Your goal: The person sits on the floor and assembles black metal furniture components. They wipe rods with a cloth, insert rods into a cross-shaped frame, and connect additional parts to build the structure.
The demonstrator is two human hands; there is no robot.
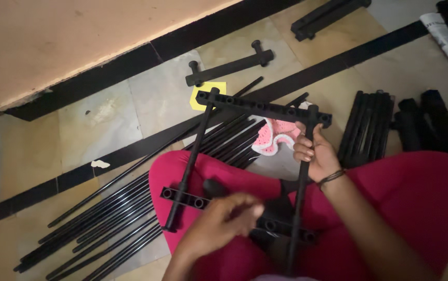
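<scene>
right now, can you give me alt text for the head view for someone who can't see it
A seated person in pink clothing holds a black plastic frame of two rods and two holed crossbars over their lap, the right hand gripping one rod and the left hand at the lower crossbar. Loose black rods and other black parts lie on the tiled floor.

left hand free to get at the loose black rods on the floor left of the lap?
Probably yes. The left hand hovers over the near crossbar of the frame in the lap, apparently holding nothing, and the loose rods lie uncovered on the floor just beside that knee.
</scene>
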